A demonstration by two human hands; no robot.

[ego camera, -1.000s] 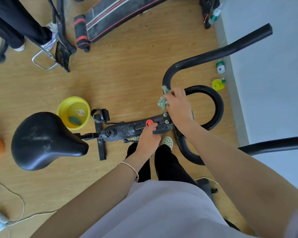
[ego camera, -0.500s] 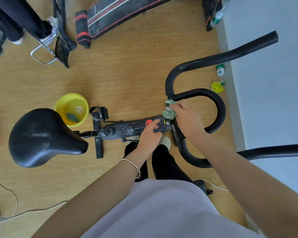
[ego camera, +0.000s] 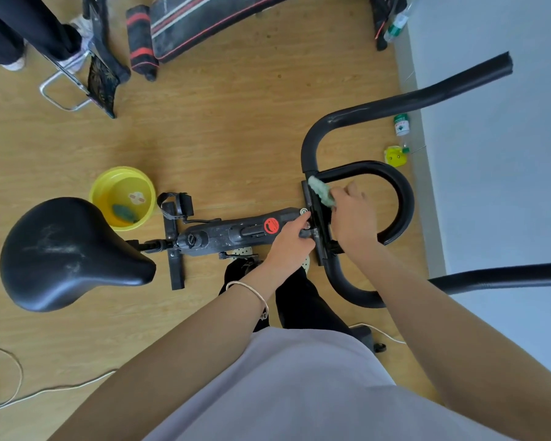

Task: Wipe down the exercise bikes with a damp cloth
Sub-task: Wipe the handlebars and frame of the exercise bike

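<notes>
Against the handlebar crossbar (ego camera: 321, 249), green cloth (ego camera: 322, 194) lengthwise along it, in the clutch of the right hand (ego camera: 352, 218); left hand (ego camera: 291, 238) curled on the frame (ego camera: 223, 233).

The exercise bike (ego camera: 223, 232) is black and seen from above, with its frame running left to right. The wide saddle (ego camera: 67, 253) sits at the left end, and the looped handlebar (ego camera: 404, 198) at the right end. A round red label (ego camera: 271, 225) marks the frame top. The cloth (ego camera: 322, 194) is pale green and bunched. The right hand (ego camera: 353, 218) grips it against the far end of the handlebar clamp bar (ego camera: 318, 224).
</notes>
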